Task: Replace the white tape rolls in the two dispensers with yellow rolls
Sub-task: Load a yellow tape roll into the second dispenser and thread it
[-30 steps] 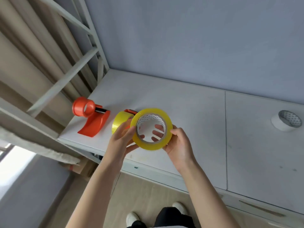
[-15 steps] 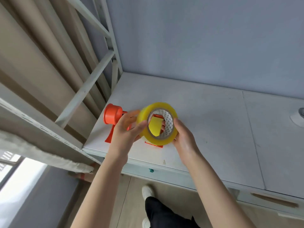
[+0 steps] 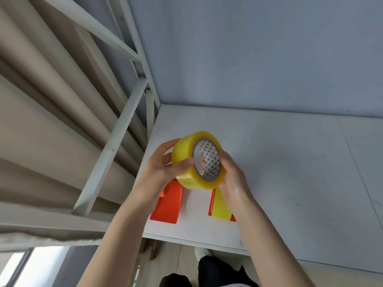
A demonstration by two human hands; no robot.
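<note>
I hold a yellow tape roll (image 3: 187, 162) in the air over the left end of the white table (image 3: 290, 166), its patterned core facing me. My left hand (image 3: 163, 168) grips its left side with the thumb across the front. My right hand (image 3: 232, 177) holds its right rim, a finger inside the core. Below the roll lie two orange dispensers: the left dispenser (image 3: 167, 204) shows only its base, and the right dispenser (image 3: 211, 201) carries yellow tape (image 3: 220, 206). Their hubs are hidden behind the roll and my hands.
A white metal frame (image 3: 116, 129) with slanted bars stands just left of the table, beige curtains behind it. A grey wall backs the table. The table's front edge runs below the dispensers, with my legs and the floor beneath.
The view has swung left and closer, so the white roll at the far right has left the frame. The yellow roll has turned in my hands and now hangs above both dispensers.
</note>
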